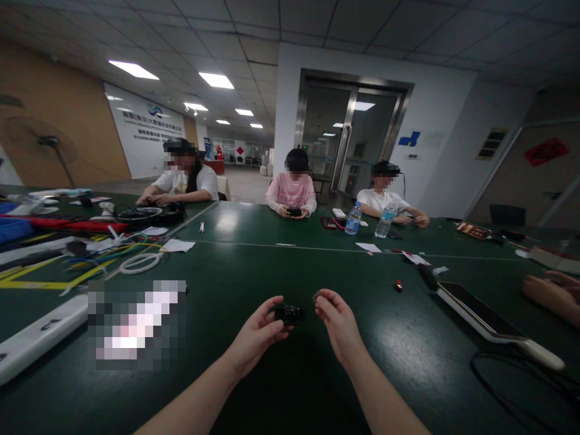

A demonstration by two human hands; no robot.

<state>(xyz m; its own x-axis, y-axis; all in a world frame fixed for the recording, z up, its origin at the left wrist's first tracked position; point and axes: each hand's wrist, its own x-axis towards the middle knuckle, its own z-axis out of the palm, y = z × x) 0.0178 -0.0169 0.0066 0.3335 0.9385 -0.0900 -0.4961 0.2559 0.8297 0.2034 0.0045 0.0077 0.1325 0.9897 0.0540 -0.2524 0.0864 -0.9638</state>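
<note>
Near the middle of the dark green table (272, 386), my left hand (260, 335) grips a small black device (289, 314) between thumb and fingers. The device looks compact with an uneven, shiny surface; its exact kind is too dark to make out. Just right of it, apart by a small gap, my right hand (334, 314) is closed in a pinch. A tiny dark piece (316, 296) shows at the right fingertips, too small to name. Both hands are held slightly above the tabletop.
A white power strip (43, 338) and a pixelated object (140, 326) lie left. Cables (140, 263) clutter the far left. To the right are a small red item (398, 286), a phone-like device (480, 311) and another person's hand (553, 293). Water bottles (385, 222) stand opposite, near three seated people.
</note>
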